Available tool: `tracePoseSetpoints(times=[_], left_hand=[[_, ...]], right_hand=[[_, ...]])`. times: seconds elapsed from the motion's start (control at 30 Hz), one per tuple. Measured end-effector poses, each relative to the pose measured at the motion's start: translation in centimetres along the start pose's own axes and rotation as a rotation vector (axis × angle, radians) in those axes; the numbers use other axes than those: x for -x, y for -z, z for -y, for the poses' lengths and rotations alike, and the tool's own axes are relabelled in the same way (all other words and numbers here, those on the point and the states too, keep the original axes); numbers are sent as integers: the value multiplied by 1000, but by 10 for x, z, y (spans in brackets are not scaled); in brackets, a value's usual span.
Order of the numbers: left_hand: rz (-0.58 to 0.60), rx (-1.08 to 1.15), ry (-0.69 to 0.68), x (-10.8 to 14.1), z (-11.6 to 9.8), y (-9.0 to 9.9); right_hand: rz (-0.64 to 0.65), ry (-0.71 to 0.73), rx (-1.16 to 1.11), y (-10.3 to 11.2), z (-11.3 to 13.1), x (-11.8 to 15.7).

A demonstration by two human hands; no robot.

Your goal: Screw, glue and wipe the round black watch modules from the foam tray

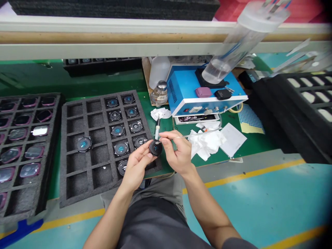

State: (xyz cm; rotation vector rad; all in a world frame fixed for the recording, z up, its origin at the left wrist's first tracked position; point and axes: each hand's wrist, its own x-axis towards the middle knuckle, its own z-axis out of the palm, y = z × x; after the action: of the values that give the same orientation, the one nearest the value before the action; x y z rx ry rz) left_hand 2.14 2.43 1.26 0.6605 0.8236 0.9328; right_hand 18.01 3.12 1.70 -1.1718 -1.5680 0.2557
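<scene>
A round black watch head (155, 149) with a blue mark on its face is pinched at its rim by my left hand (137, 162). My right hand (178, 152) is closed at the watch's upper edge, its fingers round a thin clear tube (197, 134) that runs back towards the blue machine. The tube's end is by the watch face; whether it touches cannot be made out. Just beyond my fingertips is a slim pen-like dispenser (157, 128) with a dark end. A dark foam tray (100, 138) with several similar round watches (121, 148) lies under and left of my left hand.
A blue machine (176, 93) carries a tall clear cylinder (216, 71). A glass bottle (159, 93) stands beside it. Crumpled white wipes (207, 141) lie right of my hand. Another foam tray (43, 166) holds square watches at left; stacked dark trays (280, 103) stand right.
</scene>
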Motion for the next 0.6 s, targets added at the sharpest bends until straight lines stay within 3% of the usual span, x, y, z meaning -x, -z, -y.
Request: tracePoseSetpoints(times=[0.6], left_hand=[[-13, -6, 2, 0, -1, -1]], right_hand=[[-8, -6, -8, 0, 0, 0]])
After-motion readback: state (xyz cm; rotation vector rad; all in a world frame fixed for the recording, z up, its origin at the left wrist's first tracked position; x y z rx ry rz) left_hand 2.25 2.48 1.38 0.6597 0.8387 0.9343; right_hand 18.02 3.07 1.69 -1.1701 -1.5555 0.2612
